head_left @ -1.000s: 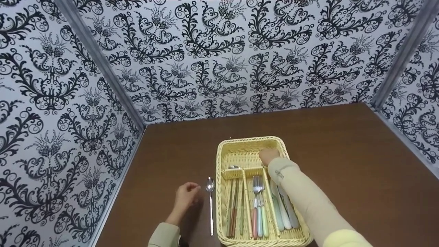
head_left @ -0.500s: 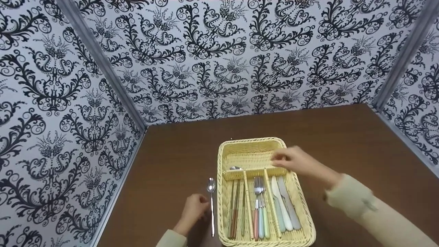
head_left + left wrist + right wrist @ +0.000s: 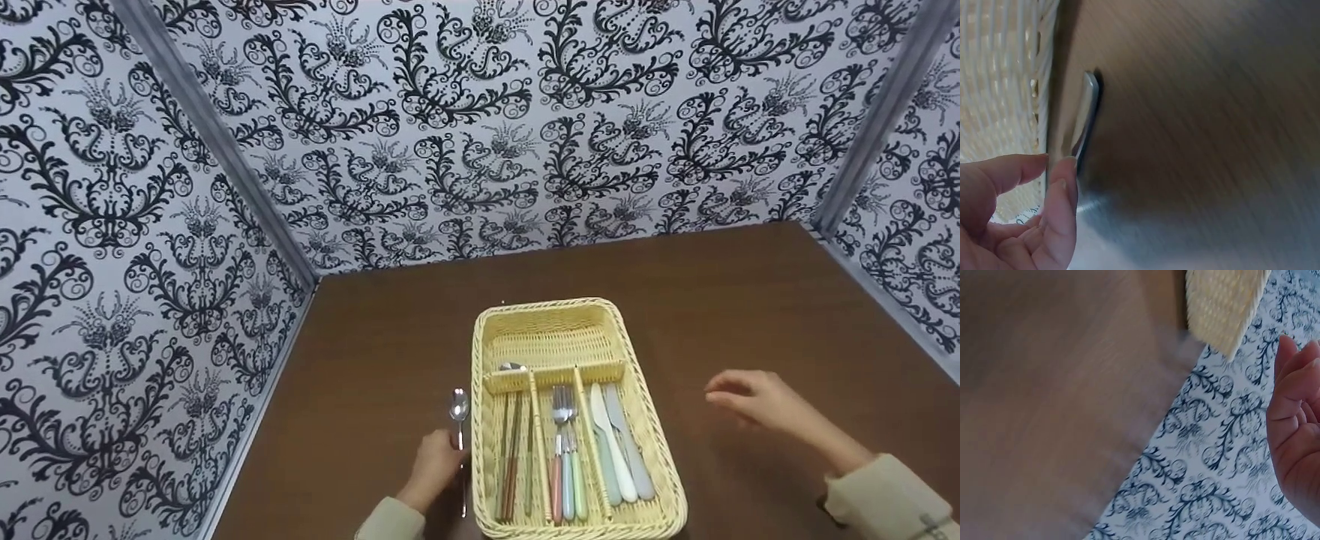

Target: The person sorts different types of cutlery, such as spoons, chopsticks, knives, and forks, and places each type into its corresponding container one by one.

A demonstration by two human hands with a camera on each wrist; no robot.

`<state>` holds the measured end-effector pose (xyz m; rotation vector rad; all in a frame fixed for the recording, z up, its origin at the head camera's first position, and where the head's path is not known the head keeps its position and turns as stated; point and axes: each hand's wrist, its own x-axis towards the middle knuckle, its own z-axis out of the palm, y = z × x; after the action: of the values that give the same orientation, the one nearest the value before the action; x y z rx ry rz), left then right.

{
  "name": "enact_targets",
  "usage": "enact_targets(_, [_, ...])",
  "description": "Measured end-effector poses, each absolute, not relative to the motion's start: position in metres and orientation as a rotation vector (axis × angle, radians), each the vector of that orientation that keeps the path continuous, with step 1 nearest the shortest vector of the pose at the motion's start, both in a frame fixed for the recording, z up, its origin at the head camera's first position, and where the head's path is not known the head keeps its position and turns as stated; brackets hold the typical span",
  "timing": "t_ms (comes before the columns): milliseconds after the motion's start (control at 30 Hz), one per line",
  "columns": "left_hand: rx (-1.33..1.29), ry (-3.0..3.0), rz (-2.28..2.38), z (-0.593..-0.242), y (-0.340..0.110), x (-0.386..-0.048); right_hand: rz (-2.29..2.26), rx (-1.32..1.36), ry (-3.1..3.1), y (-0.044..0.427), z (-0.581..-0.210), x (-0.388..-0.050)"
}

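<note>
A metal spoon point(image 3: 460, 406) lies on the table along the left side of a pale yellow woven cutlery basket point(image 3: 481, 450), bowl end away from me. My left hand point(image 3: 438, 459) is at its handle point(image 3: 1091, 93). In the left wrist view the left hand's thumb point(image 3: 1030, 167) and index finger point(image 3: 1064, 188) stand a little apart, the index fingertip against or just over the handle. To the right of the basket, my right hand point(image 3: 761, 397) hovers above the table, fingers loosely bent, holding nothing.
Chopsticks point(image 3: 513, 457), forks point(image 3: 562, 409) and knives point(image 3: 616, 450) lie in separate long compartments of the basket. Another spoon point(image 3: 513, 367) shows by the far crosswise divider point(image 3: 600, 373). Patterned walls point(image 3: 480, 150) border the brown table point(image 3: 735, 300).
My right hand has left the basket's far compartment and moved right, out over the table. My left hand has moved right to the spoon's handle. The basket's cutlery looks unmoved.
</note>
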<state>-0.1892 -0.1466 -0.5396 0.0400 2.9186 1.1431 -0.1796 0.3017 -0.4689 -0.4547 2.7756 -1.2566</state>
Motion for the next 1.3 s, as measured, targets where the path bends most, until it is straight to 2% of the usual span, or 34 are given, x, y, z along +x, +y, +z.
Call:
enact_targets(600, [-0.137, 2.682, 1.204, -0.539, -0.158, -0.198, -1.19, -0.425, 2.795, 0.305, -0.465, -0.174])
enact_targets(767, [-0.2, 2.514, 1.354, -0.541, -0.165, -0.202, -1.19, -0.413, 2.79, 0.309, -0.463, -0.172])
enact_targets(1067, [-0.185, 2.363, 1.469, -0.548, -0.177, -0.205, -1.219, -0.356, 2.775, 0.312, -0.46, -0.172])
enact_targets(1300, [-0.184, 2.458, 1.411, -0.528, -0.189, -0.204, -1.283, -0.336, 2.792, 0.316, -0.455, -0.17])
